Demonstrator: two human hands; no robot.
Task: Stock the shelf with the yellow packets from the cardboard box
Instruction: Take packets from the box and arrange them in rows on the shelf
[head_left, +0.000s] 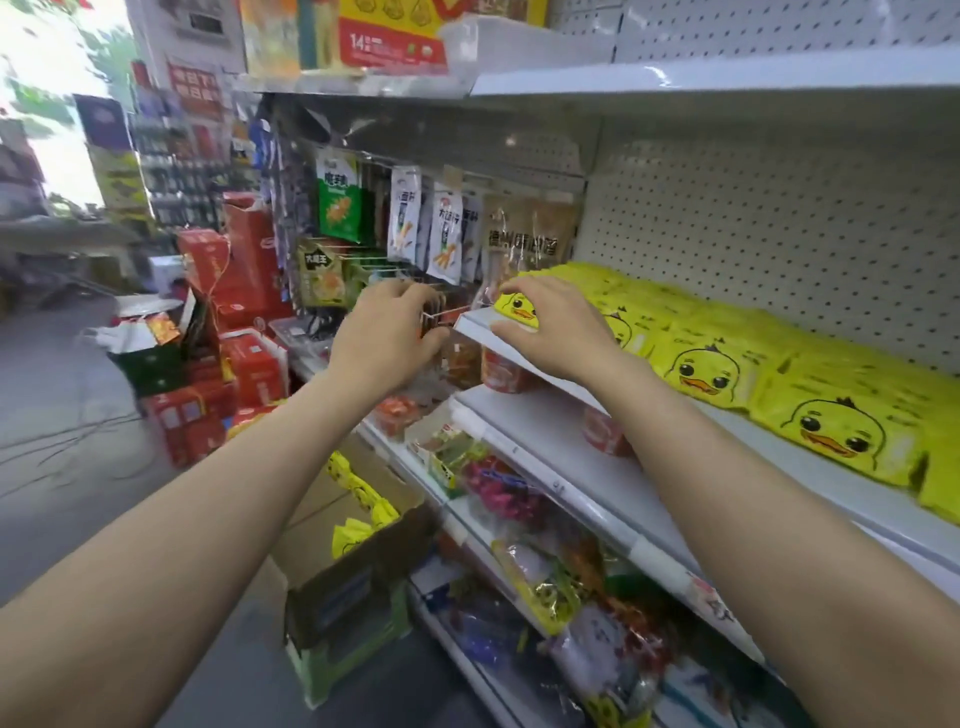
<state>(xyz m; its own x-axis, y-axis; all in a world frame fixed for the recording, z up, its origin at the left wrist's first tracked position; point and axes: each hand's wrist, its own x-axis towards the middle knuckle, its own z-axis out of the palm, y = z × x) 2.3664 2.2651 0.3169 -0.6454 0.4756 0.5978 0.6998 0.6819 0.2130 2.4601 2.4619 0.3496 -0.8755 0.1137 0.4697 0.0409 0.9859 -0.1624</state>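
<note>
two hands, right gripping end yellow packet on shelf

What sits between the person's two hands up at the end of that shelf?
In the head view, the shelf's white corner and thin wire hooks lie between the left hand and the right hand, which grips a yellow packet.

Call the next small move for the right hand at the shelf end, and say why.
Probably nudge the end packet back and in line. The right hand grips it at the left end of the shelf, at the front lip, while the other yellow packets lie in a row to its right. The left hand is on the hanging hooks, and the cardboard box below holds more.
</note>
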